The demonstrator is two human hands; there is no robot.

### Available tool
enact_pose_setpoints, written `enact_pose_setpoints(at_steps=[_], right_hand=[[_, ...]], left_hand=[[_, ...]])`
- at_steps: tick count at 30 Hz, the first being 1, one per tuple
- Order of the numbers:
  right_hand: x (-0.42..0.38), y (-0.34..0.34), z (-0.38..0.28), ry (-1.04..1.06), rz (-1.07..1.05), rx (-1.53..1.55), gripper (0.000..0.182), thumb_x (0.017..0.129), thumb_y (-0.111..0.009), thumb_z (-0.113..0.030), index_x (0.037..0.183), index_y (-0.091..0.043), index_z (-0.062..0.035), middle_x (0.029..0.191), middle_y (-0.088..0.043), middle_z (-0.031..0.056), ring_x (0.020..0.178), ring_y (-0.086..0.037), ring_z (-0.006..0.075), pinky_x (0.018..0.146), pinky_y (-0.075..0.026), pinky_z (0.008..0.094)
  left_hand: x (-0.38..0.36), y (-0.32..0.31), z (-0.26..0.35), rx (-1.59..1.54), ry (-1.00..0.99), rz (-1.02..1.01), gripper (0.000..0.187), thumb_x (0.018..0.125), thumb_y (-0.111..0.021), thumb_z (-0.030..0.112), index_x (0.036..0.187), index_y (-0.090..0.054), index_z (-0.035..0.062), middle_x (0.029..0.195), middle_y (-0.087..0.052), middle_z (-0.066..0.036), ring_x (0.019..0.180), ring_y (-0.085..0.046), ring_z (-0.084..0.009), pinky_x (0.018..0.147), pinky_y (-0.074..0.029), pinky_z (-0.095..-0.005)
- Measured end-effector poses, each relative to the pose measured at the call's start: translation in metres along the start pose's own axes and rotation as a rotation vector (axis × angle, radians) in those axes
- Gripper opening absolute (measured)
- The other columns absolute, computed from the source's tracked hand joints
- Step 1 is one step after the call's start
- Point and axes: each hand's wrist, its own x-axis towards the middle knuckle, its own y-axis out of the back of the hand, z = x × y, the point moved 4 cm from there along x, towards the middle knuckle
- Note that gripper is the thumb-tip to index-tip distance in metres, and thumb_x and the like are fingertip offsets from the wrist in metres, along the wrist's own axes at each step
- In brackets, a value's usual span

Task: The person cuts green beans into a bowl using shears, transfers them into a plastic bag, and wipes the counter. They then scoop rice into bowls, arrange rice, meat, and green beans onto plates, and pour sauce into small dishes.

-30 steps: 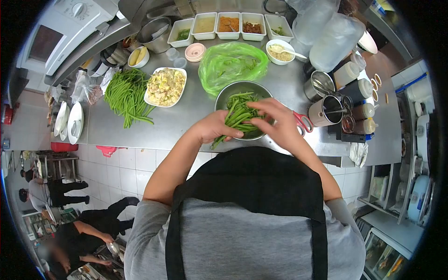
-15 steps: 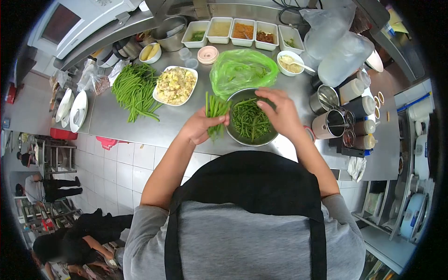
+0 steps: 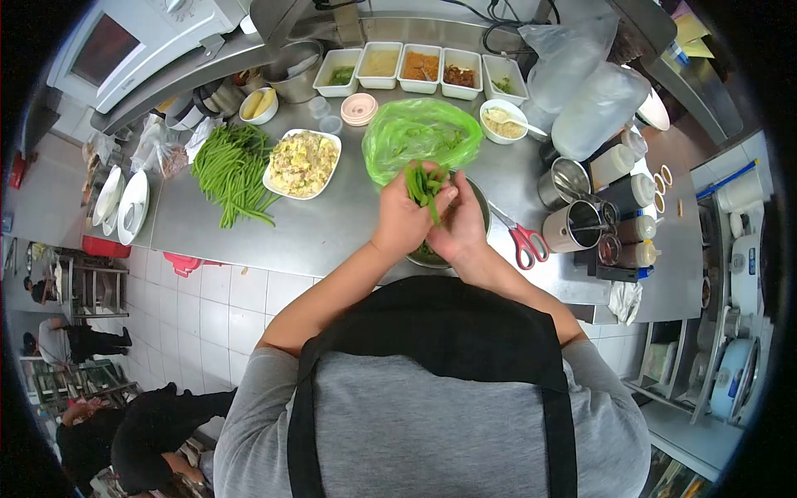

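My left hand (image 3: 402,217) is closed around a small bunch of green beans (image 3: 424,187). Pressed against the bunch from the other side, my right hand (image 3: 463,222) has its fingers curled in at the beans. Both hands are over the metal bowl (image 3: 485,203), which they largely cover; some green pieces show low inside it. Just behind the hands sits a bright green plastic bag (image 3: 419,137). Red-handled scissors (image 3: 525,243) lie to the right of the bowl. A large pile of green beans (image 3: 230,173) rests on the steel counter to the left.
A white dish of yellow chunky salad (image 3: 304,163) stands beside the pile. Several white tubs (image 3: 379,79) line the back. A bowl with a spoon (image 3: 503,124) is behind right; metal pots (image 3: 571,228) and bottles crowd the right. Other people (image 3: 166,432) are at lower left.
My left hand has brought the beans rightward over the bowl. My right hand has moved from the bowl's far rim to meet them. The scissors now show beside the bowl.
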Motion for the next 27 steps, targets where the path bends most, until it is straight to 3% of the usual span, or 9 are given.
enact_pose_setpoints(at_steps=[2, 5, 6, 9, 12, 14, 18, 22, 27], right_hand=[[-0.009, -0.022, 0.006, 0.099, 0.111, -0.148, 0.035, 0.096, -0.034, -0.027, 0.109, -0.056, -0.0034, 0.102, -0.059, 0.005, 0.096, -0.056, 0.0174, 0.087, -0.045, 0.0318], [-0.008, -0.007, 0.004, 0.051, 0.014, -0.078, 0.035, 0.096, -0.034, -0.03, 0.11, -0.054, -0.0054, 0.107, -0.057, 0.0064, 0.101, -0.055, 0.0192, 0.09, -0.043, 0.0335], [-0.008, 0.002, 0.003, 0.033, -0.019, -0.057, 0.035, 0.096, -0.033, -0.031, 0.111, -0.053, -0.0061, 0.109, -0.056, 0.0068, 0.103, -0.054, 0.0198, 0.091, -0.042, 0.034], [-0.008, 0.008, 0.003, -0.031, -0.117, 0.008, 0.035, 0.096, -0.033, -0.034, 0.112, -0.051, -0.0081, 0.115, -0.054, 0.0081, 0.107, -0.053, 0.0216, 0.095, -0.04, 0.0357], [-0.03, -0.011, 0.003, -0.057, 0.079, -0.065, 0.028, 0.094, -0.039, -0.026, 0.112, -0.051, -0.0081, 0.113, -0.054, 0.009, 0.107, -0.052, 0.022, 0.096, -0.041, 0.0369], [-0.042, -0.028, 0.003, -0.056, 0.165, -0.148, 0.027, 0.093, -0.04, -0.025, 0.112, -0.051, -0.0082, 0.113, -0.054, 0.0089, 0.107, -0.053, 0.022, 0.095, -0.041, 0.037], [-0.026, -0.005, 0.007, 0.013, 0.109, -0.12, 0.028, 0.094, -0.04, -0.026, 0.112, -0.051, -0.0085, 0.113, -0.054, 0.0086, 0.107, -0.053, 0.0221, 0.095, -0.041, 0.037], [-0.023, 0.003, 0.006, 0.033, 0.077, -0.103, 0.028, 0.094, -0.039, -0.028, 0.111, -0.052, -0.0089, 0.113, -0.054, 0.0084, 0.107, -0.053, 0.0221, 0.095, -0.042, 0.037], [-0.034, 0.001, 0.005, 0.084, 0.03, -0.257, 0.026, 0.093, -0.04, -0.023, 0.114, -0.048, -0.01, 0.114, -0.052, 0.0068, 0.11, -0.051, 0.0213, 0.097, -0.04, 0.0374]], left_hand=[[-0.001, -0.002, 0.005, 0.05, -0.079, -0.02, 0.02, 0.079, -0.065, -0.001, 0.094, -0.052, 0.0016, 0.088, -0.059, -0.007, 0.081, -0.057, -0.0129, 0.074, -0.046, -0.0271], [-0.006, -0.012, 0.01, 0.135, -0.129, -0.063, 0.016, 0.08, -0.064, 0.003, 0.091, -0.053, 0.0015, 0.087, -0.059, -0.007, 0.081, -0.057, -0.0137, 0.074, -0.045, -0.0278], [-0.007, -0.012, 0.003, 0.208, -0.098, -0.088, 0.017, 0.077, -0.067, 0.005, 0.088, -0.054, 0.0037, 0.089, -0.059, -0.007, 0.085, -0.056, -0.0179, 0.078, -0.044, -0.0308], [-0.004, -0.007, 0.015, 0.637, -0.542, -0.056, 0.023, 0.069, -0.069, 0.006, 0.087, -0.054, 0.0066, 0.09, -0.058, -0.005, 0.091, -0.055, -0.0234, 0.085, -0.039, -0.0367], [-0.008, -0.011, 0.01, 0.657, -0.525, -0.053, 0.027, 0.061, -0.069, 0.008, 0.083, -0.055, 0.0089, 0.093, -0.057, -0.005, 0.096, -0.052, -0.0272, 0.09, -0.034, -0.0414], [-0.008, -0.012, -0.003, 0.604, -0.513, -0.161, 0.027, 0.059, -0.07, 0.009, 0.082, -0.056, 0.0091, 0.097, -0.056, -0.006, 0.098, -0.051, -0.0271, 0.09, -0.033, -0.0416], [-0.009, -0.02, -0.011, 0.44, -0.409, -0.318, 0.026, 0.058, -0.071, 0.014, 0.08, -0.058, 0.0101, 0.104, -0.052, -0.006, 0.105, -0.046, -0.0278, 0.09, -0.031, -0.0412], [-0.004, -0.006, -0.003, 0.739, -0.41, -0.124, 0.03, 0.061, -0.073, 0.024, 0.084, -0.057, 0.012, 0.105, -0.05, -0.005, 0.108, -0.043, -0.0282, 0.093, -0.024, -0.0476], [-0.005, -0.012, -0.009, 0.535, -0.46, -0.233, 0.032, 0.062, -0.074, 0.015, 0.087, -0.054, 0.0094, 0.102, -0.051, -0.007, 0.103, -0.046, -0.0256, 0.092, -0.032, -0.0392]])
